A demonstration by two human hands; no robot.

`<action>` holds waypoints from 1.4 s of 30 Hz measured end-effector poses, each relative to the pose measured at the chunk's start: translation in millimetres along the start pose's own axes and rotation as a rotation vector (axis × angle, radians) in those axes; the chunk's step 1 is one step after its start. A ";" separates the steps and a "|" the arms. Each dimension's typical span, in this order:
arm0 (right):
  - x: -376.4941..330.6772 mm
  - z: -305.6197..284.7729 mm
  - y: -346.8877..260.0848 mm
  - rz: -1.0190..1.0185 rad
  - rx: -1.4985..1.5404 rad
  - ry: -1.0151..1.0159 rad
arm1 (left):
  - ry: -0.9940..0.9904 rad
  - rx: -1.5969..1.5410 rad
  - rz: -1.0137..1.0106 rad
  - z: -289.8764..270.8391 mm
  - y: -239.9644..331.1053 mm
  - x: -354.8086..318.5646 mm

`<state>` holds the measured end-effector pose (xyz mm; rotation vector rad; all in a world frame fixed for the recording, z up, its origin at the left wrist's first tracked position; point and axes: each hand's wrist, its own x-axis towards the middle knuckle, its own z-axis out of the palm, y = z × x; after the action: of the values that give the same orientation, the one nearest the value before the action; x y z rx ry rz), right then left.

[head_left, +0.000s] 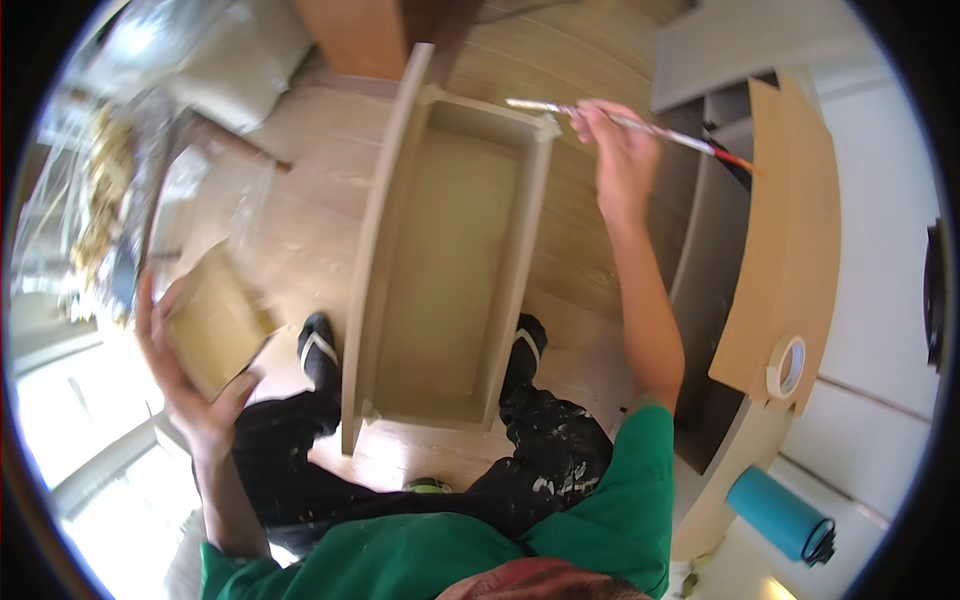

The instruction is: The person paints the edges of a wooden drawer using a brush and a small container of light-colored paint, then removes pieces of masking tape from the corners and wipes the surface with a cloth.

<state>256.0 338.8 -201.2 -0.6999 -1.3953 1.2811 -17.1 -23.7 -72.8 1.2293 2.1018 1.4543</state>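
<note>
A pale beige drawer (522, 270) stands on the floor between my feet, its hollow side up and its taller front panel to the left. My left hand (195, 390) grips a small tan, box-like container (220, 320) left of the drawer, fingers along one side and thumb on the near edge. What is inside it I cannot make out. Over the drawer's far right corner, my right hand (625, 155) pinches a slim paintbrush (690, 142) by its shaft. The whitish brush end points left above the far rim, and the red and orange handle end points right.
On the right stands a cabinet with a cardboard sheet (790, 240) and a roll of masking tape (785, 366) on top. A teal bottle (780, 513) lies nearer me. Plastic-wrapped things (190, 60) crowd the left, and brown wooden furniture (350, 40) stands beyond the drawer.
</note>
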 end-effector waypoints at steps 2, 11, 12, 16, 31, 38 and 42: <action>-28.2 36.7 -68.6 0.005 0.088 -0.172 | -0.086 0.018 0.072 -5.9 -0.1 0.3; -100.3 150.8 -240.3 -0.270 -0.252 -0.731 | -0.404 -0.471 0.026 -17.8 6.4 -20.8; -103.4 155.0 -246.6 -0.234 -0.298 -0.750 | -0.422 -0.475 0.048 -16.3 8.8 -23.1; -117.5 172.4 -259.9 -0.184 -0.437 -0.805 | -0.458 -0.451 0.103 -22.0 21.8 -33.2; -139.7 148.5 -311.4 -0.171 -0.427 -0.763 | -0.434 -0.597 0.165 -44.0 33.6 -47.4; -136.4 139.0 -295.3 -0.087 -0.242 -0.706 | -0.416 -0.524 0.107 -44.2 45.4 -46.2; -108.4 105.0 -262.6 -0.021 -0.125 -0.619 | -0.324 -0.368 0.217 -36.8 38.2 -43.5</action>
<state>245.9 140.6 27.6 -0.3744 -1.9871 1.4713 2.3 -75.7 -32.5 1.4566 1.4529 1.5216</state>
